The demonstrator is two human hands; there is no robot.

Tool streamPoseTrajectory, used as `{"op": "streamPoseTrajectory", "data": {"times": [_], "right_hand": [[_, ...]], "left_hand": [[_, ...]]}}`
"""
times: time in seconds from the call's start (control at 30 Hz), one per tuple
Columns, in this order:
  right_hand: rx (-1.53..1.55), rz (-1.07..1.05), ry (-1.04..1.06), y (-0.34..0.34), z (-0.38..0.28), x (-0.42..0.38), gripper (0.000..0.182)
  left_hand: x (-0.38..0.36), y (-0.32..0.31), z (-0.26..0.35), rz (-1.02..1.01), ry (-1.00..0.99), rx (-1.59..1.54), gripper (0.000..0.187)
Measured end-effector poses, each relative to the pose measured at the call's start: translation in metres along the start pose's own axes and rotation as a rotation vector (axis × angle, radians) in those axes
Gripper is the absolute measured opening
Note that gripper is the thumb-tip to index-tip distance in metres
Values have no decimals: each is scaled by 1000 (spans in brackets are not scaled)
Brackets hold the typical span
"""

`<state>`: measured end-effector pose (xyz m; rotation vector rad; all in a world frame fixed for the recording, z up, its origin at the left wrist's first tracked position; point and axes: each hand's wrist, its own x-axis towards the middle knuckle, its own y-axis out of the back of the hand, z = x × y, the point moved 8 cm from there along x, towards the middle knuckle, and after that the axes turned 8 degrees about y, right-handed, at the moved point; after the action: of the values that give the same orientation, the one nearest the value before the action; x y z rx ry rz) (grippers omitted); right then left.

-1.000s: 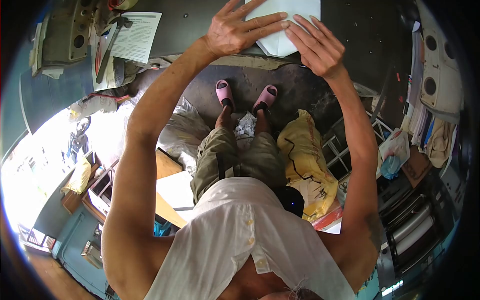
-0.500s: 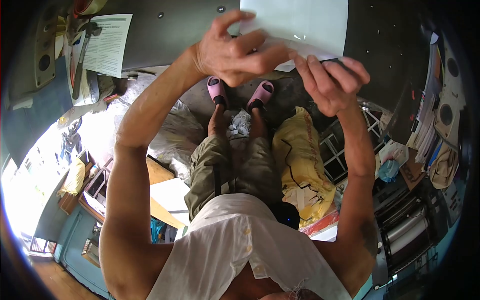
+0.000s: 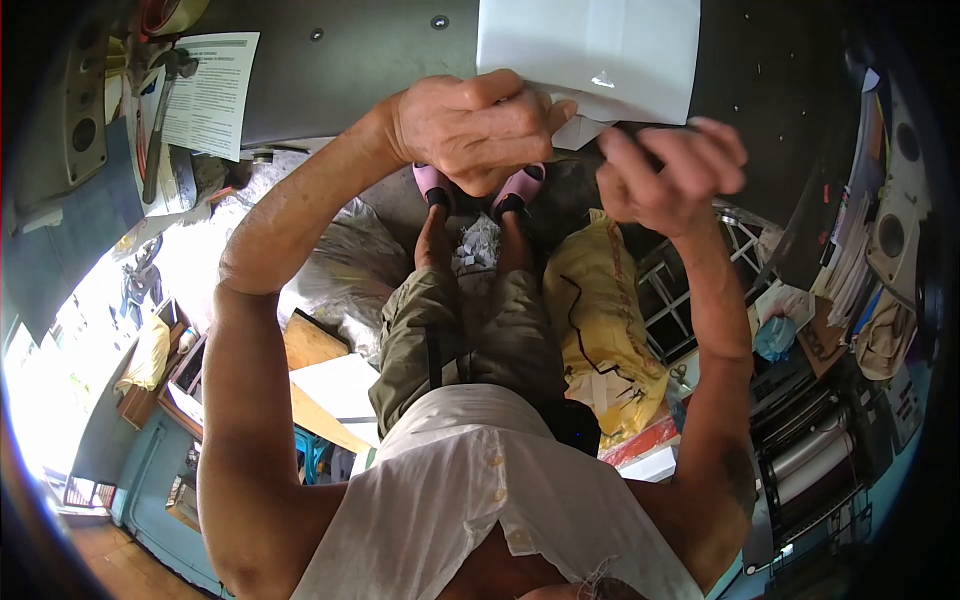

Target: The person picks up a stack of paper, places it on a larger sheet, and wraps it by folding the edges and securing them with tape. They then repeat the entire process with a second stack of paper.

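Note:
A white sheet of paper (image 3: 590, 50) lies on the dark tabletop, its near edge bent into a flap (image 3: 578, 132) at the table's front. My left hand (image 3: 480, 130) is at the paper's near left corner, fingers curled in and thumb pointing toward the flap. Whatever its fingertips grip is hidden. Off the paper, just beyond its near right corner, my right hand (image 3: 672, 178) is raised, its fingers bent and smeared by motion. A small bright white triangular mark (image 3: 602, 79) shows on the sheet near the flap.
A hammer (image 3: 160, 120) and a printed page (image 3: 212, 95) are at the table's left. Below stand my feet in pink slippers (image 3: 432, 180), with paper scraps (image 3: 478, 245) between them. A yellow sack (image 3: 605, 310) is to the right and a pale plastic bag (image 3: 345, 265) to the left.
My right hand has come away from the paper's edge, moving down and slightly right. My left hand has shifted down and left, its fingers more curled. The flap now shows more clearly.

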<state>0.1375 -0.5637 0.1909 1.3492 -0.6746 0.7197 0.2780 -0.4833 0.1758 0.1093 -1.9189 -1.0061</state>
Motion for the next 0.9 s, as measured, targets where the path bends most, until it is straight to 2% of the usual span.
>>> {"op": "streamPoseTrajectory", "data": {"times": [0.1,0.17,0.2,0.27,0.37,0.47,0.67,0.77,0.9], "right_hand": [[85,46,-230,2,26,7,35],[94,-9,-257,-13,36,13,45],[59,-55,-244,-20,38,12,49],[32,-39,-243,-23,34,7,48],[14,-12,-242,-21,31,5,49],[3,0,-227,-24,30,4,52],[-31,-59,-200,-24,30,6,57],[-48,-83,-189,-23,28,10,56],[-65,-134,-180,-22,27,12,56]], "left_hand": [[2,-1,-4,21,-21,-18,33],[3,-2,-5,-3,-17,-21,28],[2,-6,-6,-38,-26,-48,34],[-3,-14,-7,-111,-44,-98,48],[-2,-16,-5,-138,25,-15,22],[-1,-13,-6,-194,69,-4,26],[-11,-5,2,-386,289,-31,35],[-15,-7,11,-398,334,38,35],[-12,-13,14,-320,429,17,33]]}}
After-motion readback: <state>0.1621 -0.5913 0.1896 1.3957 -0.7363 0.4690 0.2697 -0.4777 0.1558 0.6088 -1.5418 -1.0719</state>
